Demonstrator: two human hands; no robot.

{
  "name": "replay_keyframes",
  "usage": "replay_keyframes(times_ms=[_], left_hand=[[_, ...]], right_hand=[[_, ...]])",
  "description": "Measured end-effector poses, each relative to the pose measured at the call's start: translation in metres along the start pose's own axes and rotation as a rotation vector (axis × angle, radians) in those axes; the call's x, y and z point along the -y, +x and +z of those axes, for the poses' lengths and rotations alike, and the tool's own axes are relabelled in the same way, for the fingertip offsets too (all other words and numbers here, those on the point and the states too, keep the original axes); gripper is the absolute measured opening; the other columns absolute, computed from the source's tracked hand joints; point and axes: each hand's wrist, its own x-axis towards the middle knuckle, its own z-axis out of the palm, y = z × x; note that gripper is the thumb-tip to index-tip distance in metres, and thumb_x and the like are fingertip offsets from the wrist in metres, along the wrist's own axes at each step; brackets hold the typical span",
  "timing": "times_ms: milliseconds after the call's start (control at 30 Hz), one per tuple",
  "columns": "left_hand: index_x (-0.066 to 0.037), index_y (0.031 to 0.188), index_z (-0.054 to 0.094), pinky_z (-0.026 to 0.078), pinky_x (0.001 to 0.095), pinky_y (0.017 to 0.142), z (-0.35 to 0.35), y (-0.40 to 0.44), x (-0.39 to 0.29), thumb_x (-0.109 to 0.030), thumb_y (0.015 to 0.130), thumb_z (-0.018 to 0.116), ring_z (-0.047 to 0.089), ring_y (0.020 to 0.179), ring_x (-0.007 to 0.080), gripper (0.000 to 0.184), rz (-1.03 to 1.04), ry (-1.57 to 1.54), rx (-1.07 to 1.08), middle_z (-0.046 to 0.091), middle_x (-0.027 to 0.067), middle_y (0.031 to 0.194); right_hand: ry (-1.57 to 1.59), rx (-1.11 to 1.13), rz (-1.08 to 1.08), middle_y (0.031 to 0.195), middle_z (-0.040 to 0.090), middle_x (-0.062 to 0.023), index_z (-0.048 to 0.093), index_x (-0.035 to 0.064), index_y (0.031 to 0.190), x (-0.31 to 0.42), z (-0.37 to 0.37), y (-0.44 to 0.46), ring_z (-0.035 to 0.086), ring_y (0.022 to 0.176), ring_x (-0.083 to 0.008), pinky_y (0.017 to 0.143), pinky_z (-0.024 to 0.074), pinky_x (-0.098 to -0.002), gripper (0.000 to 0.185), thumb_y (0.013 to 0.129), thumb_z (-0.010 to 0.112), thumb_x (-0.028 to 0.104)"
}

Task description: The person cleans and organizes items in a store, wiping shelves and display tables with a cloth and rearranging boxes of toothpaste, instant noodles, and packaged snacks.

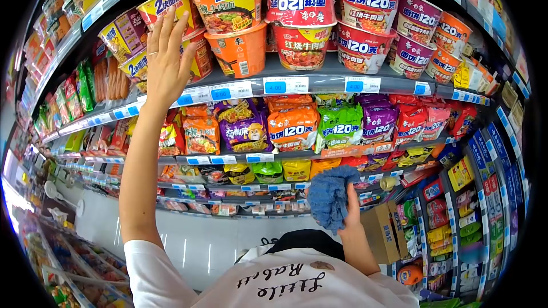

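here, left fingers [169,28] spread before noodle cups [227,7] while right fingers [353,201] grip a blue cloth [327,195].

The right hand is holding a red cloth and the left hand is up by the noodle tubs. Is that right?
Not quite: the cloth is blue, not red, as the head view shows. The right hand is holding it, and the left hand is up by the noodle tubs.

This place is a shop for food: the shelves [398,86] carry rows of noodle cups [304,47] and packed bags [293,128] in many colours, and price labels [286,85] (one of them shows 4.00) are fixed along the front edges.
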Motion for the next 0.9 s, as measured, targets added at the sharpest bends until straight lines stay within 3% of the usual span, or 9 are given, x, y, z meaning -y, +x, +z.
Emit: replay_keyframes(times_ms=[233, 300, 433, 567, 600, 667, 733, 767, 900], left_hand=[[-0.016, 0.145, 0.035, 0.009, 0.0459, 0.117, -0.013, -0.003, -0.03, -0.035, 0.095, 0.046, 0.015, 0.144, 0.0289, 0.054, -0.014, -0.078, 0.12, 0.021, 0.0093, 0.155], [-0.014, 0.143, 0.037, 0.013, 0.0457, 0.116, -0.02, -0.004, -0.044, -0.028, 0.093, 0.05, 0.017, 0.143, 0.031, 0.054, 0.007, -0.134, 0.107, 0.021, 0.0116, 0.154], [-0.011, 0.143, 0.036, 0.017, 0.0468, 0.114, -0.041, -0.009, -0.09, -0.021, 0.089, 0.058, 0.019, 0.141, 0.0379, 0.059, -0.055, -0.651, 0.293, 0.021, 0.0204, 0.151], [-0.012, 0.147, 0.028, 0.023, 0.0471, 0.112, -0.063, -0.018, -0.143, -0.029, 0.092, 0.057, 0.024, 0.139, 0.0382, 0.064, 0.078, -1.15, 0.549, 0.023, 0.0226, 0.149], [-0.013, 0.148, 0.028, 0.024, 0.047, 0.111, -0.065, -0.02, -0.155, -0.03, 0.092, 0.059, 0.019, 0.14, 0.0389, 0.066, 0.084, -1.249, 0.61, 0.014, 0.0233, 0.151], [-0.013, 0.148, 0.028, 0.016, 0.049, 0.113, -0.071, -0.026, -0.176, -0.035, 0.088, 0.064, 0.008, 0.142, 0.0395, 0.073, 0.079, -1.389, 0.602, 0.002, 0.0221, 0.153], [-0.016, 0.148, 0.029, 0.014, 0.0511, 0.112, -0.075, -0.03, -0.185, -0.037, 0.083, 0.07, 0.0, 0.142, 0.0427, 0.08, 0.032, -1.403, 0.549, -0.006, 0.0234, 0.153], [-0.019, 0.148, 0.031, 0.021, 0.0481, 0.112, -0.08, -0.027, -0.184, -0.032, 0.083, 0.071, 0.004, 0.141, 0.0476, 0.077, 0.02, -1.292, 0.462, -0.011, 0.0269, 0.151], [-0.017, 0.136, 0.045, 0.025, 0.0462, 0.109, -0.078, -0.033, -0.16, -0.007, 0.076, 0.073, 0.016, 0.14, 0.0418, 0.067, -0.167, -1.334, 0.135, 0.003, 0.0233, 0.151]], right_hand=[[0.06, 0.032, 0.038, 0.131, 0.05, -0.0216, 0.037, 0.0022, 0.139, -0.004, -0.006, 0.001, 0.051, 0.119, -0.0398, 0.101, 0.0422, -0.0466, 0.077, 0.089, 0.046, 0.061], [0.048, 0.009, 0.041, 0.132, 0.05, -0.0203, 0.038, 0.0013, 0.138, -0.005, -0.012, 0.003, 0.051, 0.12, -0.0365, 0.101, 0.0418, -0.0452, 0.078, 0.089, 0.045, 0.061], [-0.002, -0.012, -0.078, 0.129, 0.054, -0.0139, 0.039, 0.0028, 0.138, 0.009, -0.01, 0.014, 0.055, 0.116, -0.0274, 0.099, 0.0442, -0.0407, 0.07, 0.093, 0.043, 0.056], [-0.074, 0.137, -0.256, 0.136, 0.047, -0.0128, 0.034, 0.0035, 0.141, 0.041, 0.021, 0.031, 0.048, 0.124, -0.0247, 0.105, 0.0378, -0.04, 0.068, 0.094, 0.045, 0.051], [-0.167, 0.176, -0.347, 0.137, 0.046, -0.0125, 0.032, 0.0035, 0.142, 0.05, 0.039, 0.036, 0.047, 0.125, -0.0247, 0.106, 0.0368, -0.0401, 0.069, 0.093, 0.048, 0.049], [-0.351, 0.253, -0.53, 0.139, 0.043, -0.0118, 0.03, 0.0034, 0.143, 0.063, 0.079, 0.046, 0.045, 0.127, -0.0249, 0.107, 0.0348, -0.0403, 0.071, 0.091, 0.054, 0.045], [-0.389, 0.177, -0.512, 0.145, 0.036, -0.0116, 0.024, 0.0053, 0.145, 0.057, 0.07, 0.063, 0.042, 0.131, -0.0272, 0.109, 0.0338, -0.0437, 0.084, 0.084, 0.067, 0.043], [-0.451, 0.327, -0.508, 0.147, 0.03, -0.0119, 0.019, 0.0047, 0.146, 0.065, 0.092, 0.064, 0.036, 0.134, -0.0259, 0.11, 0.0297, -0.0417, 0.089, 0.084, 0.067, 0.046], [-0.709, 0.686, -0.454, 0.153, 0.014, -0.0154, 0.006, 0.0039, 0.149, 0.08, 0.156, 0.075, 0.016, 0.142, -0.0268, 0.114, 0.0188, -0.0419, 0.103, 0.082, 0.063, 0.057]])
